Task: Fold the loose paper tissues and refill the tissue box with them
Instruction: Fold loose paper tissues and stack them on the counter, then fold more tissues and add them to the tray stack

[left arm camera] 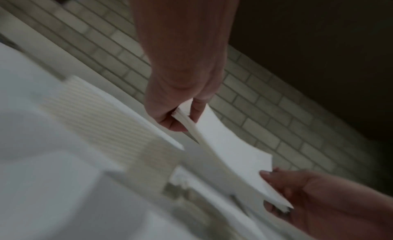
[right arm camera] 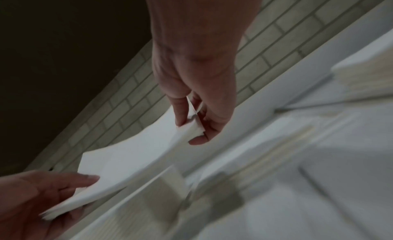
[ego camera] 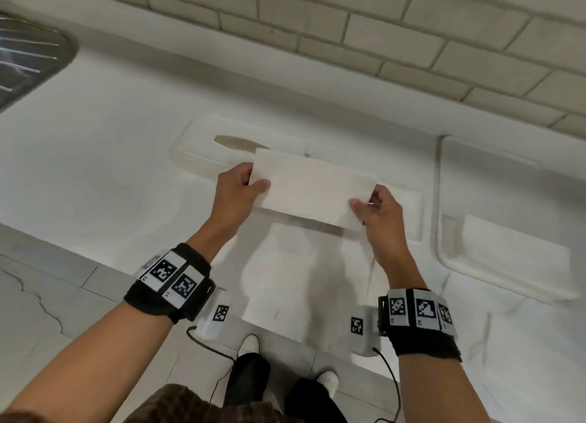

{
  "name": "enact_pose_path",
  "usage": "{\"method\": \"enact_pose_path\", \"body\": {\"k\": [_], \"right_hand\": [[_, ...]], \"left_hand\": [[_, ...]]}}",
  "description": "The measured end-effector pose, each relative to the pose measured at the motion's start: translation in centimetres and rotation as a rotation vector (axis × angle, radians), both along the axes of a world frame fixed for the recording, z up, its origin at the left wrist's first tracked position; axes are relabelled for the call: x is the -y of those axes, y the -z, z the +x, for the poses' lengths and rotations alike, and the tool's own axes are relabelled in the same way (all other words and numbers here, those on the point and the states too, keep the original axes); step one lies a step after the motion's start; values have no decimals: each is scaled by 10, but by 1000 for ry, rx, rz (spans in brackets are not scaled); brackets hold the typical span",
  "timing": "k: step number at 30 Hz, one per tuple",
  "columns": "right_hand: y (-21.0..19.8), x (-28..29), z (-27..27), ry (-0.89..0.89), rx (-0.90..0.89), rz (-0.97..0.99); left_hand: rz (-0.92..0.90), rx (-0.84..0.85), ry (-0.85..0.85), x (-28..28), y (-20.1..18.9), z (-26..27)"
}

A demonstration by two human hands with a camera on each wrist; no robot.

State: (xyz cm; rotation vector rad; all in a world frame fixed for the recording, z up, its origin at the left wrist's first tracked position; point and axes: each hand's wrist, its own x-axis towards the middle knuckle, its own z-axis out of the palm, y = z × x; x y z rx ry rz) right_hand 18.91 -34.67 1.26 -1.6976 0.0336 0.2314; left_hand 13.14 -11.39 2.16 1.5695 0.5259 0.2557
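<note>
Folded tissues held above the table

Left hand (ego camera: 236,190) and right hand (ego camera: 379,211) each pinch one end of the folded tissues (ego camera: 312,189), stretched between them, near the tissue box (ego camera: 203,151).

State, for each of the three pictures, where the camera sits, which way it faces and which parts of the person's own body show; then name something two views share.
Head: worn on the head, looking down at the counter; both forearms, left hand, right hand and feet show.
Left wrist: looks along the left hand toward the brick wall; the right hand shows too.
Right wrist: looks along the right hand; the left hand shows too.
Shared: the folded tissues, pinched at both ends.
</note>
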Motion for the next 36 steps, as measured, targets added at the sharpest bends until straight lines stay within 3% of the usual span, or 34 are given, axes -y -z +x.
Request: {"method": "enact_pose_path", "body": {"k": [5,11,16,25,33,36], "right_hand": [[-14,67,40,218,-36,10],[10,93,69,301,-67,-176],[26,91,80,326,-57,-300],[46,89,81,255,-43,-463],[56,80,70,226,23,-687],[45,73,54,249,125,-645]], "left_hand": [[6,-112,71,66,-10,73],[225,-233,107,103,11,117],[450,-284,149,112,29,124],[514,-320,154,110,48,128],[871,-365,233,110,46,118],[696,-222,198,100,29,106]]}}
